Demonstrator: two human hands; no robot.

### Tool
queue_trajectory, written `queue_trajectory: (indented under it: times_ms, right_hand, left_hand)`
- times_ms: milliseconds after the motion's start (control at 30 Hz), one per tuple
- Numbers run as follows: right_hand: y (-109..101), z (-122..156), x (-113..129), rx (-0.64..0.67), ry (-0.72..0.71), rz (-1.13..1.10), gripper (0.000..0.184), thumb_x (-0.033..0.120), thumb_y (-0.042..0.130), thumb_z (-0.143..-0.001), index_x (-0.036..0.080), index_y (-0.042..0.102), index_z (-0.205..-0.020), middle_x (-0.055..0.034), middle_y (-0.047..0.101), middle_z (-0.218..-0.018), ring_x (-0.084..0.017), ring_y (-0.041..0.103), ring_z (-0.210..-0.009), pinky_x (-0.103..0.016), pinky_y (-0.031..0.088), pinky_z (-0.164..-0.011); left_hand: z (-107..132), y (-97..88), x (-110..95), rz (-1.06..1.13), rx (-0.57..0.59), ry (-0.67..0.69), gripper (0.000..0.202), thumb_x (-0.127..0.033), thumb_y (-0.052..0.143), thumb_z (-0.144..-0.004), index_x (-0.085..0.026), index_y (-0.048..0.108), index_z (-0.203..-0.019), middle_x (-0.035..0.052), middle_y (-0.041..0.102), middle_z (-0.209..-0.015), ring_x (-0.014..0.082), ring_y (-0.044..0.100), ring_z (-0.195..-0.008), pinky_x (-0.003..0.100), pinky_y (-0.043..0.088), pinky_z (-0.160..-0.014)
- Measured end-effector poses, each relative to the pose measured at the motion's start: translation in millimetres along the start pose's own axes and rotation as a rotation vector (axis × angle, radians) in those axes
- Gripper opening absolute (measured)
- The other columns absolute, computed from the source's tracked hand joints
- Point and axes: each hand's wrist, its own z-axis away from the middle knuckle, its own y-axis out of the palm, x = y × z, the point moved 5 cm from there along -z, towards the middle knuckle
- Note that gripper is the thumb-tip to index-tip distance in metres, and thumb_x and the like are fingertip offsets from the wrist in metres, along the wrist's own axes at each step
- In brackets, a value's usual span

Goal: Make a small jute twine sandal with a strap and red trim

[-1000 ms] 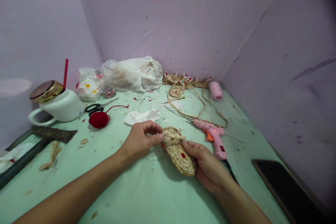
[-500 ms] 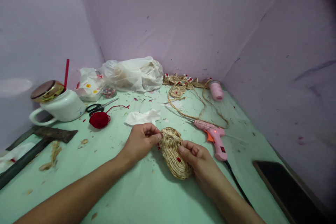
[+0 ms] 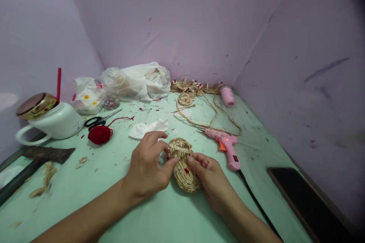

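A small slipper-shaped piece of coiled straw rope (image 3: 185,176) is held just over the middle of the table, a red mark on its lower half. My right hand (image 3: 209,176) pinches its right edge between thumb and fingers. At its left side is my left hand (image 3: 151,163), open, with thumb and fingers apart around the edge; whether the fingertips touch the straw I cannot tell. A crumpled white tissue (image 3: 149,127) lies just beyond my left hand. To the right rests a pink glue gun (image 3: 226,144) with its small light glowing.
At left are a white mug (image 3: 57,121), a hammer-like tool (image 3: 47,154), scissors (image 3: 95,121) and a ball of red yarn (image 3: 99,134). Behind stand a white plastic bag (image 3: 139,81), loose straw rope (image 3: 185,98) and a pink thread spool (image 3: 227,96). A dark phone (image 3: 305,201) lies at right.
My left hand has let go of the slipper's left edge, spread its fingers and turned. My right hand keeps its pinch. The whole view has shifted slightly.
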Motion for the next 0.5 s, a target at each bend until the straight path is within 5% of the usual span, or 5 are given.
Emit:
queue_trajectory:
  times_ms: [233,400,500]
  right_hand:
    - [1,1,-2,0.007,0.002,0.055,0.031,0.039,0.073,-0.059,0.013,0.059,-0.069,0.0007,0.059,-0.057,-0.011,0.051,-0.051,-0.024,0.037,-0.053]
    - [-1,1,-2,0.005,0.003,0.088,0.031,0.039,0.072,-0.059,0.013,0.058,-0.069,0.0013,0.057,-0.057,-0.010,0.049,-0.051,-0.023,0.035,-0.052]
    - [1,1,-2,0.017,-0.024,0.148,0.031,0.040,0.069,-0.061,0.013,0.058,-0.071,0.0019,0.056,-0.057,-0.009,0.047,-0.050,-0.023,0.034,-0.052]
  left_hand:
    - [-1,1.4,11,-0.060,-0.024,-0.088,0.008,-0.018,0.057,-0.069,-0.018,0.051,-0.063,0.0082,0.060,-0.095,0.0224,0.057,-0.091,0.036,0.045,-0.079]
    - [-3,-5.7,-2,-0.026,-0.048,0.134,0.024,-0.017,0.060,-0.069,-0.014,0.055,-0.092,0.0129,0.058,-0.103,0.0241,0.053,-0.099,0.038,0.043,-0.085]
    - [-2,-5.1,-11,-0.030,0.011,0.314,0.021,-0.014,0.058,-0.071,-0.017,0.060,-0.091,0.0111,0.058,-0.104,0.0242,0.051,-0.101,0.039,0.042,-0.088]
